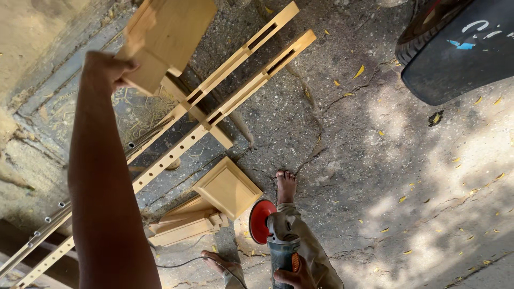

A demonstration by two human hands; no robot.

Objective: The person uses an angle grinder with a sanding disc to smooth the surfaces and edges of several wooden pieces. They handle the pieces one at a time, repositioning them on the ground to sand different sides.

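left arm stretched far forward and up through the frame, bare forearm filling the lower left, wrist straight. left hand at the far end, seen from the back, fingers curled over and closed on the edge of something held out ahead, knuckles catching sunlight. right hand low at the bottom edge, close to the body, fingers wrapped tight around what it carries, only the knuckles and fingertips in view, the rest of the right arm out of frame. both feet bare and planted, one forward, one back, loose trouser leg bent at the knee between them.
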